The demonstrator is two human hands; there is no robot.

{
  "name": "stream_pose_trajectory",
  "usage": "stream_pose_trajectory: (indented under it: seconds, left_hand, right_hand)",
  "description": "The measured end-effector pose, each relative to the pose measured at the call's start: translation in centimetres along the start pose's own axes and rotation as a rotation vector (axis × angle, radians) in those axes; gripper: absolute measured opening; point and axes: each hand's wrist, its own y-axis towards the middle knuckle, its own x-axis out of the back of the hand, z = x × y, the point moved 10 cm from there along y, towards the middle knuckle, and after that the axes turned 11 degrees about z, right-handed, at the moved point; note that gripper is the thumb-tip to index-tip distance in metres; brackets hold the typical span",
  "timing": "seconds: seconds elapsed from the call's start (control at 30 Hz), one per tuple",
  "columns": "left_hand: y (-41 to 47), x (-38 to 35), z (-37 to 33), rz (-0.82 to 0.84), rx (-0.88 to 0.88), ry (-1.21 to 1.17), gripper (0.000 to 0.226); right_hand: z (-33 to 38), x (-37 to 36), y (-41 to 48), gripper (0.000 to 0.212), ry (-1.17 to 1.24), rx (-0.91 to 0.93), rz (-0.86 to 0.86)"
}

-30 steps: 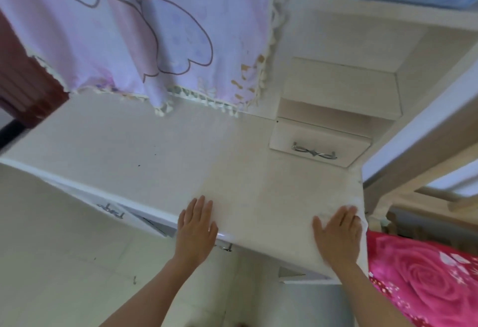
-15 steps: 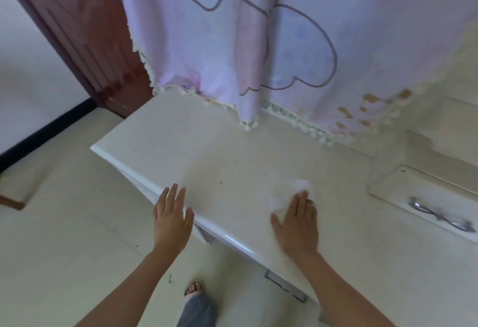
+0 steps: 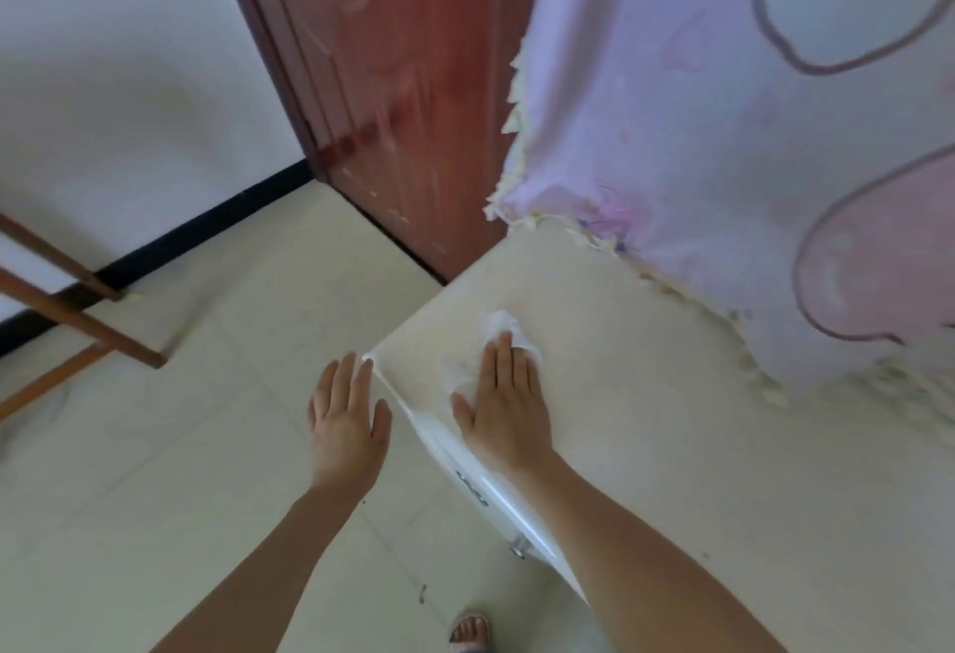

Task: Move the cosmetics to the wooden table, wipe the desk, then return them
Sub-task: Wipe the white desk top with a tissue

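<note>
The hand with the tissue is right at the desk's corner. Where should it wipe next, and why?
Probably slide to the person's right, across the desk. The right hand presses the tissue flat beside the corner edge, so hardly any desk is left to wipe on that side.

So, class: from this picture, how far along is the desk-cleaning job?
Done: no cosmetics show on the desk, so they seem moved off. In hand: the right hand presses a tissue flat near the desk's corner; the left hand is open beside it. Left: finishing the wipe, returning the cosmetics.
</note>
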Motion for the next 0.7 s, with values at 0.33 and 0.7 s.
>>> stream_pose_trajectory:
  seconds: [0.33, 0.7]
  left_hand:
    - [1.1, 1.2, 4.4, -0.056, 0.138, -0.088, 0.048]
    - [-4.5, -2.2, -4.5, 0.008, 0.033, -0.159, 0.048]
  right_hand:
    - [8.0, -2.4, 7.7, 0.08, -0.132, 0.31, 0.108]
    - [-3.3, -3.8, -6.8, 0.075, -0.051, 0.072, 0.14]
